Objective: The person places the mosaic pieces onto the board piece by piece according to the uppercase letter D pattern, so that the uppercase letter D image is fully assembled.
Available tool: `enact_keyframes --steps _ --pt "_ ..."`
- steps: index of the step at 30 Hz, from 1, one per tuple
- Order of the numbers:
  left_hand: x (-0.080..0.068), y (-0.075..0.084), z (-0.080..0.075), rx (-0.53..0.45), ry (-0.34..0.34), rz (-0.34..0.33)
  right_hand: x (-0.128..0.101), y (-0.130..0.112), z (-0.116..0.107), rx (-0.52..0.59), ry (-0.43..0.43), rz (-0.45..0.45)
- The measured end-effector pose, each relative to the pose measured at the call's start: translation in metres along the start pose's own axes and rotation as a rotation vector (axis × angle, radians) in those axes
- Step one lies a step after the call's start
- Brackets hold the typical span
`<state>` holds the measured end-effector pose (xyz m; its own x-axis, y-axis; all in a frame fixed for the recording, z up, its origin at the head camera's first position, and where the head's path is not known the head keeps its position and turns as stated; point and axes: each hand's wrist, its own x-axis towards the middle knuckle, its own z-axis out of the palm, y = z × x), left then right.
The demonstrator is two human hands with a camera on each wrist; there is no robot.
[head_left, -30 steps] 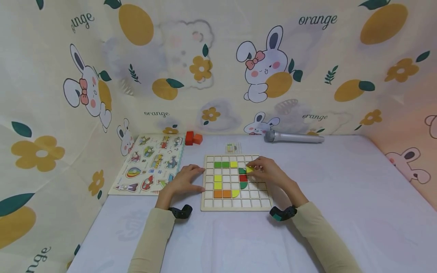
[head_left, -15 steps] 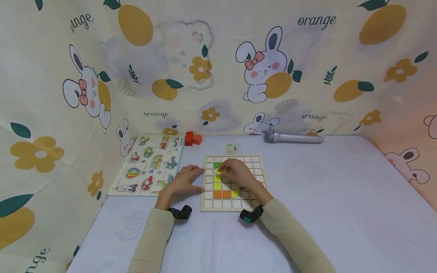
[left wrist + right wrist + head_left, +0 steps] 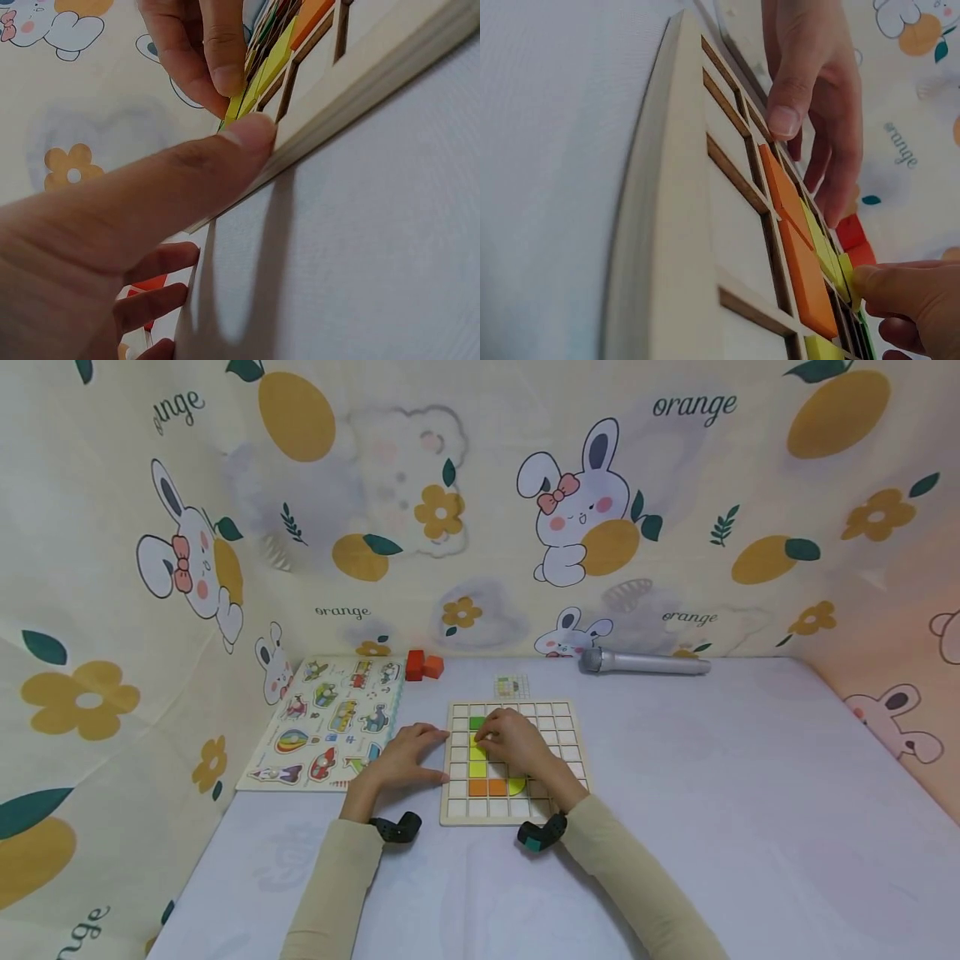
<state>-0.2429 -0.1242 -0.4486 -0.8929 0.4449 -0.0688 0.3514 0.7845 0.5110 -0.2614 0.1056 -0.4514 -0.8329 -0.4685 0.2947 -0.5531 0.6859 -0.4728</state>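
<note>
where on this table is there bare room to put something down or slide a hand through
The table is bare right of the grid board, up to the silver microphone, and along the near edge below both sleeves. It is crowded at left: the left hand bridges the board and picture puzzle, and the right hand covers the board's middle.

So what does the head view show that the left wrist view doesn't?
Only the head view shows the whole table: the grey microphone, the picture puzzle, the red blocks, a small card, and the full grid board with both sleeves.

Only the left wrist view shows, close up, the left thumb pressed to the board's edge and the right fingertips at a yellow tile.

Both show the left hand, the right hand, the board and the coloured tiles.
</note>
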Motion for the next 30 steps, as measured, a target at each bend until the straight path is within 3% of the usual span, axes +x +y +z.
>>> enact_keyframes --steps 11,17,25,30 --pt "0.001 -0.001 0.0 -0.004 -0.011 0.004 0.002 0.0 0.005 -0.04 0.006 0.073" --pt "0.001 0.0 -0.001 -0.003 -0.013 0.003 -0.001 0.005 0.001 -0.01 0.025 0.052" --pt "0.002 -0.002 0.001 0.006 -0.019 -0.007 -0.015 0.021 -0.021 0.025 0.082 0.039" --pt "0.002 -0.002 -0.001 0.0 -0.022 -0.004 -0.028 0.041 -0.042 0.019 0.115 0.126"
